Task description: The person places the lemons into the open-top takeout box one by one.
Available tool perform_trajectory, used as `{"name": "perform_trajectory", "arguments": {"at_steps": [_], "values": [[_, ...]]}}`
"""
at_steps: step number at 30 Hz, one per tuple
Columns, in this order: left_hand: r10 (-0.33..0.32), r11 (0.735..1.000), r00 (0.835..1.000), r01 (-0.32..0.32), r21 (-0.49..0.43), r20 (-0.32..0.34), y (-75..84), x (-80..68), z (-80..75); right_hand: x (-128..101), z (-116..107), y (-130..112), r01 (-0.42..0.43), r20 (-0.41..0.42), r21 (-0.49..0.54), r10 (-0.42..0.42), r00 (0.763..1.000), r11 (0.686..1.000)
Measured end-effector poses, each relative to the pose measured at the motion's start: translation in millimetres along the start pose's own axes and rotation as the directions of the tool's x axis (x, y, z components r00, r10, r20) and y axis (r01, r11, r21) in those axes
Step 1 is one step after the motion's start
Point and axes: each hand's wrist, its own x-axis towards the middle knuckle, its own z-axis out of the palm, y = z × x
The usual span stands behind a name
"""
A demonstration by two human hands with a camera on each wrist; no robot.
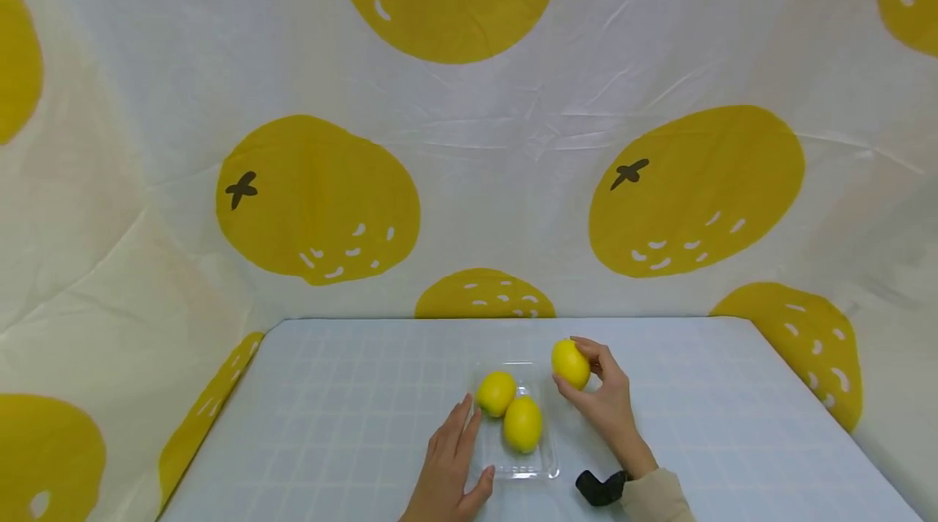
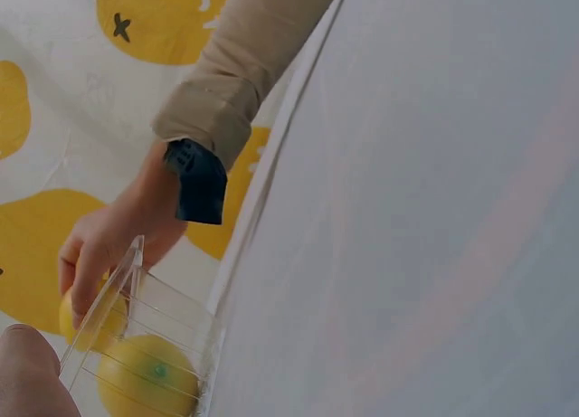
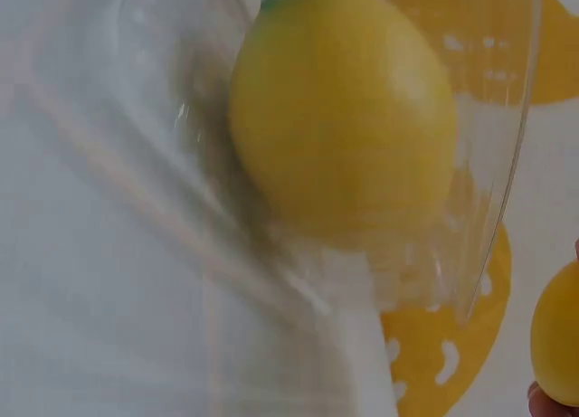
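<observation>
Two yellow lemons, one at the back left (image 1: 497,393) and one nearer the front (image 1: 523,424), lie in a clear plastic tray (image 1: 504,463). My right hand (image 1: 607,404) pinches a third lemon (image 1: 571,365) between thumb and fingers, raised just beyond the tray's right side. That held lemon (image 3: 559,336) shows at the right edge of the right wrist view. Along the tray's left side lies my left hand (image 1: 449,461), fingers extended; whether it touches the rim is unclear. In the left wrist view its thumb (image 2: 34,372) is close to the tray wall (image 2: 172,304).
A pale checked cloth (image 1: 352,416) covers the table. Behind it hangs a white curtain (image 1: 506,180) printed with large yellow fruit. A black strap-like device (image 1: 601,489) sits at my right wrist, by the beige sleeve (image 1: 657,497).
</observation>
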Motion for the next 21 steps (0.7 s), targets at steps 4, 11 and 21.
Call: {"name": "perform_trajectory", "arguments": {"at_steps": [4,11,21], "values": [[-0.007,1.0,1.0,0.007,0.026,0.008,0.6,-0.2,0.0,0,5,-19,0.038,0.036,0.054,-0.04,0.999,0.998],[-0.017,1.0,1.0,0.017,0.022,0.015,1.2,-0.1,-0.6,-18,23,-15,0.087,0.139,0.169,-0.111,0.984,0.982],[0.027,1.0,0.999,-0.027,-0.001,-0.039,2.2,3.4,-1.4,-41,41,-20,0.146,0.257,0.154,-0.182,0.949,0.977]]}}
